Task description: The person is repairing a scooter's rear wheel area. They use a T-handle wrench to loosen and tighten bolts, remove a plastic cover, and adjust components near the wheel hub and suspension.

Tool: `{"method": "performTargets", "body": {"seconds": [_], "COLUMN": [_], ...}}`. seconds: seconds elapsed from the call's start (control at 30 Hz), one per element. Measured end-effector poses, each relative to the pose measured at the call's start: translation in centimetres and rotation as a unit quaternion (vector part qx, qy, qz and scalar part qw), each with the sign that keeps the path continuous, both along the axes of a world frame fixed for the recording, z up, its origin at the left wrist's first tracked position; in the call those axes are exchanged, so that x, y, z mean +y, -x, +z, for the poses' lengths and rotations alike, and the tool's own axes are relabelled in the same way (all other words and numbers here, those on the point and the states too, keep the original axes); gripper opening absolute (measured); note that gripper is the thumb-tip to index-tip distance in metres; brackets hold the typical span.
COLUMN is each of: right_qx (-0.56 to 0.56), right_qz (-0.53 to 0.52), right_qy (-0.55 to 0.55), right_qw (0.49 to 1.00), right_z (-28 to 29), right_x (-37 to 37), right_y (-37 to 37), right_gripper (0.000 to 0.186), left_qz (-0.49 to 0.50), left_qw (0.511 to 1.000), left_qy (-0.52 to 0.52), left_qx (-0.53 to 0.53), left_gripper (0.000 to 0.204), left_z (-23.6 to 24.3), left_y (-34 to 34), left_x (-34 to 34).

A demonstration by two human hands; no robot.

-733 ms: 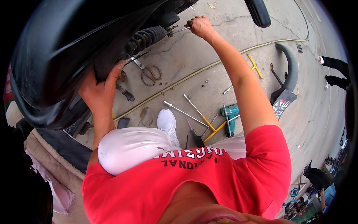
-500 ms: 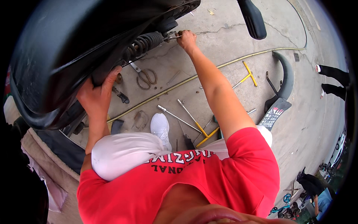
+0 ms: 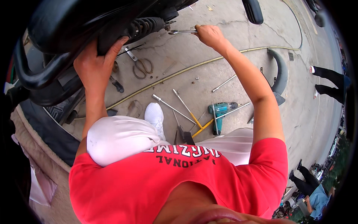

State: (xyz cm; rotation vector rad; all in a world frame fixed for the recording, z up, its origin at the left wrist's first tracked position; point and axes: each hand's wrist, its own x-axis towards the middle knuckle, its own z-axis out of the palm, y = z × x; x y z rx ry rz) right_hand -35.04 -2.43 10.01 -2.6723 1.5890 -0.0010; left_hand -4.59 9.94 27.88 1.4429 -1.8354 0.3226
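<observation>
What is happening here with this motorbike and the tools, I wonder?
A person in a red shirt crouches beside a black motorbike body. The right hand holds a slim metal wrench set at the coiled black shock spring. The left hand braces the bodywork. Metal scissors and a teal cordless drill lie on the concrete.

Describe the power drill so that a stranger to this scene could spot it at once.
Start at the concrete ground before the crouching person's white shoe. Right of the shoe, among long metal rods, lies the drill. It alone is teal and chunky; its neighbours are thin, silver or yellow-handled.
</observation>
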Motion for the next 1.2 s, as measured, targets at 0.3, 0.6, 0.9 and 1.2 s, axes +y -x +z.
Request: {"method": "performTargets", "body": {"seconds": [0.3,0.6,0.9,1.2], "right_qx": [0.183,0.265,0.223,0.321], "right_qz": [0.011,-0.111,-0.156,-0.076], "right_qy": [-0.081,-0.180,-0.214,-0.036], "right_qw": [0.980,0.941,0.938,0.943], "right_z": [7.4,10.5,4.5,8.4], "right_x": [2.0,1.5,-4.2,-0.5], "right_y": [-4.8,-12.0,-13.1,-11.5], "right_gripper": [0.016,0.038,0.014,0.014], "left_qz": [-0.008,0.000,-0.024,-0.030], "left_qw": [1.000,1.000,0.998,0.986], "left_qy": [-0.002,-0.014,-0.011,-0.164], "left_qx": [0.011,-0.028,-0.063,-0.021], "left_gripper": [0.043,0.043,0.049,0.055], "left_z": [-0.3,0.4,1.5,1.5], "left_y": [-0.1,-0.2,0.4,-1.0], "left_x": [0.1,0.7,0.6,0.3]}}
